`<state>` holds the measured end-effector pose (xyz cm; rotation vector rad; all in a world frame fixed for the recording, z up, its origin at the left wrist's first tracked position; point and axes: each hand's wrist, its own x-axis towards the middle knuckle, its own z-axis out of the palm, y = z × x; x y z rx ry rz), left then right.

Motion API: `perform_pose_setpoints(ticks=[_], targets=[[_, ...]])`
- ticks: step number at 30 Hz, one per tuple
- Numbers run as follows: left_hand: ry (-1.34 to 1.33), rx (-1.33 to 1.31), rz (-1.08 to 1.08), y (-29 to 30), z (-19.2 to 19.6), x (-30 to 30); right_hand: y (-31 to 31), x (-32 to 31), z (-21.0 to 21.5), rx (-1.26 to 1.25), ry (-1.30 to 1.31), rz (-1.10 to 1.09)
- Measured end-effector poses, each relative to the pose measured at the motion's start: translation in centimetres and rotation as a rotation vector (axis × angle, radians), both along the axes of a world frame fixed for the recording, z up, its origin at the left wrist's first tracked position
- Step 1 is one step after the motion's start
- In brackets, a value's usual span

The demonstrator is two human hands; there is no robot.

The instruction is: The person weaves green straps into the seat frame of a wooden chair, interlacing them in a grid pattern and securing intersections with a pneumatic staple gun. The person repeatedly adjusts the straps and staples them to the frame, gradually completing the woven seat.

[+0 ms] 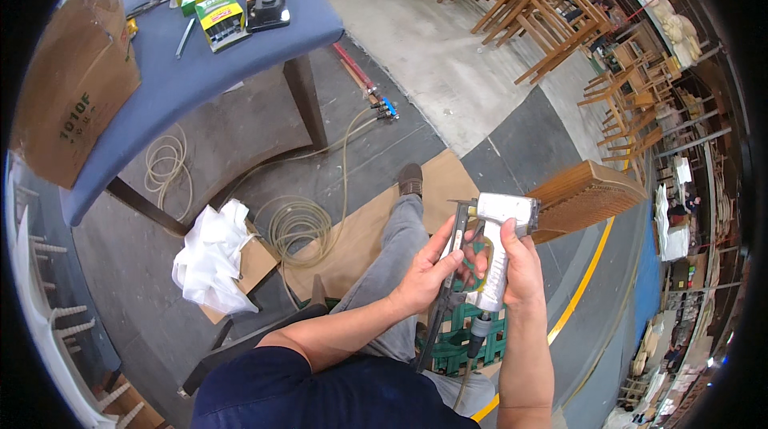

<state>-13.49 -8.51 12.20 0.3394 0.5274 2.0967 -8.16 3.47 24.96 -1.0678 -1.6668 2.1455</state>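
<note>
A silver and black air stapler (494, 253) is held upright in front of my body between both hands. My right hand (522, 265) is closed round its silver body, the thumb lying along the near side. With thumb and fingers my left hand (432, 270) grips the long dark magazine on the left, which appears swung away from the body. A dark coupling and air hose (478, 341) hang from the handle's lower end. Below it, in my lap area, shows a piece with woven green webbing (460, 337). Any staples inside are too small to tell.
On a blue padded table (304, 9) stand green and yellow boxes (218, 17), a black case (268, 6) and a cardboard carton (84, 101). A coiled hose (300, 229) lies on the floor beside white wrapping (212, 261). A wooden piece (588, 197) sits behind the stapler; wooden chairs (544, 17) stand beyond.
</note>
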Motion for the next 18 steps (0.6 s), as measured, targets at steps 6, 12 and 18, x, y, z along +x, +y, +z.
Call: perform_pose_setpoints(ticks=[6,12,18], targets=[[0.076,-0.013,0.001,-0.8,-0.5,-1.2,0.3,-0.8,-1.8,-0.043,0.027,0.042],[0.107,-0.019,0.072,-0.4,-0.3,-1.4,1.0,-0.8,-3.3,-0.092,0.11,0.015],[0.108,-0.026,0.057,0.0,-1.7,-1.5,1.2,-0.7,-3.9,-0.111,0.136,0.021]])
